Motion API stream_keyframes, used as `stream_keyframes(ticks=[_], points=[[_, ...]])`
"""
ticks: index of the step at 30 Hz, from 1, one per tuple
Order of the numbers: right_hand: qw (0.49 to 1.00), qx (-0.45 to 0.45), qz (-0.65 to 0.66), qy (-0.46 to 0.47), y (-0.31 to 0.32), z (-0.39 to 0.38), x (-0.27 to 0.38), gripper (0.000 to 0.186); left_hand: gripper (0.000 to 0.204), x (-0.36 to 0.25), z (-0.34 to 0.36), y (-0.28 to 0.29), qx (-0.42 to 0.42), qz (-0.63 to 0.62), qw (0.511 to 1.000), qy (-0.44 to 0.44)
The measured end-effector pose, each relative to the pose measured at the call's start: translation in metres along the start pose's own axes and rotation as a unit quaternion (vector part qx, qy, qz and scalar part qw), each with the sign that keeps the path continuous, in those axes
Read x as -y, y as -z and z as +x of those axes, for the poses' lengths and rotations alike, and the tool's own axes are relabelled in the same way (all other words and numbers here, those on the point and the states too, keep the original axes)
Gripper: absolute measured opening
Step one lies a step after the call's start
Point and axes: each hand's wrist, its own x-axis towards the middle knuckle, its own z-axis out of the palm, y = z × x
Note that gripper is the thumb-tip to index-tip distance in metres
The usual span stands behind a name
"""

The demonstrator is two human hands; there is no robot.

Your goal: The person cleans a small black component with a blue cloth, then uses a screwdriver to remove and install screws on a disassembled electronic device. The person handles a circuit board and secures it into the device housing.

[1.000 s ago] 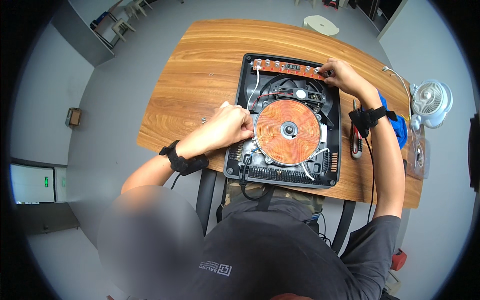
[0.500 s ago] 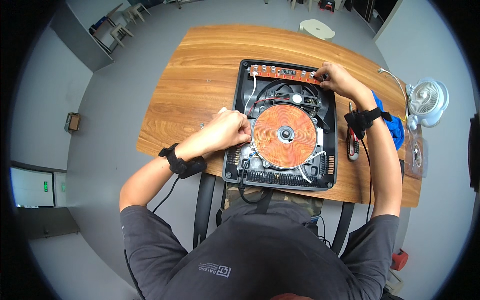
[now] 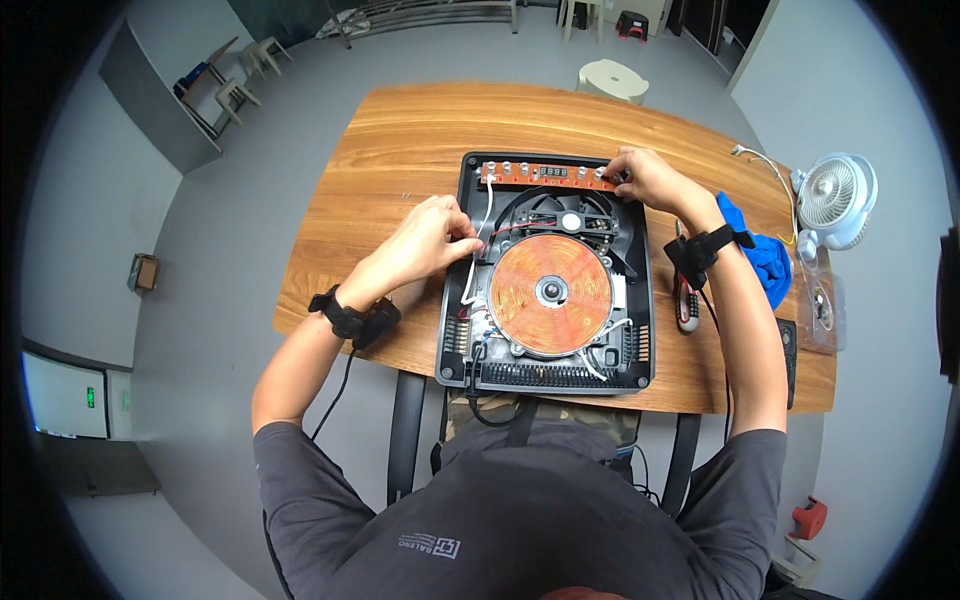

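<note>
An opened induction cooker lies on the table, its round copper coil exposed. Along the far edge runs an orange control board with a small display and buttons. My right hand grips that board's right end between thumb and fingers. At the casing's left rim, my left hand has its thumb and fingertips together on the white cable, which drops from the board's left end past the coil. A black fan sits between coil and board.
Right of the cooker are a red-and-grey hand tool, a blue cloth, a small white fan and a clear plastic box. The wooden table has a rounded far edge; a pale stool stands beyond it.
My left hand has moved away from the coil's left side, outward and farther up the casing's left rim. The white cable's lower stretch now shows beside the coil. My right hand remains on the board.
</note>
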Motion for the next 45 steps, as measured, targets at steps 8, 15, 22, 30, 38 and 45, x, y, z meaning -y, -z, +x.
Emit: stream_keyframes(ticks=[8,15,22,30,38,45], points=[[1.000,0.000,0.016,-0.014,0.001,-0.001,0.002,0.038,0.024,0.000,0.010,-0.007,0.011,0.013,0.998,0.063],[1.000,0.001,0.019,-0.018,0.001,-0.001,0.002,0.037,0.025,-0.002,0.008,-0.014,0.002,0.029,0.997,0.065],[1.000,-0.001,0.020,-0.014,0.001,-0.002,0.003,0.035,0.022,-0.002,0.007,-0.020,-0.018,0.074,0.996,0.042],[1.000,0.002,0.004,-0.007,0.002,-0.001,0.004,0.033,0.020,-0.006,0.005,-0.022,0.008,0.128,0.990,0.055],[0.999,0.004,0.031,-0.026,0.002,-0.003,0.004,0.034,0.021,0.011,0.013,-0.008,0.002,-0.036,0.993,0.108],[1.000,-0.004,0.007,-0.007,-0.001,0.000,0.000,0.039,0.023,0.087,0.013,0.032,-0.080,-0.004,0.977,0.198]])
